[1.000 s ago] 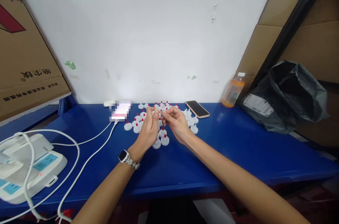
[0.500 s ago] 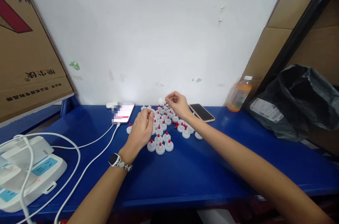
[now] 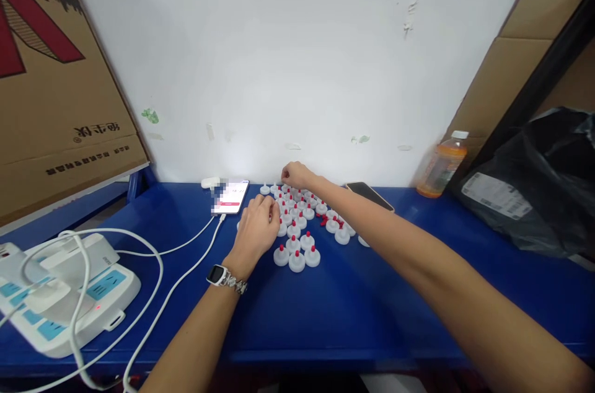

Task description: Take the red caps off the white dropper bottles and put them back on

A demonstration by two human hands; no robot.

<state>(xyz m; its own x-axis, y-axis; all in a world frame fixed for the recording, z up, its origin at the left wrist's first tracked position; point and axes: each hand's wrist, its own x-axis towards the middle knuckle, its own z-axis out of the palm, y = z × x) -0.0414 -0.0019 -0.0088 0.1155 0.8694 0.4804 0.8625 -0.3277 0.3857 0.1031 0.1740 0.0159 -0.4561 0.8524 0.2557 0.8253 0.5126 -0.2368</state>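
Dozens of white caps (image 3: 297,238) crowd my blue worktop (image 3: 372,306). My left hand (image 3: 256,233) rests curled on them, grip unclear. My right hand (image 3: 294,172) pinches at the far row; I cannot tell what it holds.

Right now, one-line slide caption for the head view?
Left hand rests on a cluster of small white plastic caps with red tips on the blue metal bench; right hand reaches its far edge.

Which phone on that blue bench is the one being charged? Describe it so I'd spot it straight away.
Start at the blue bench and go to its back edge by the white wall. Left of the cluster of white caps with red tips, just beyond the left hand, lies the charging phone. Unlike the dark phone to the right, its screen glows and a white cable plugs into it.
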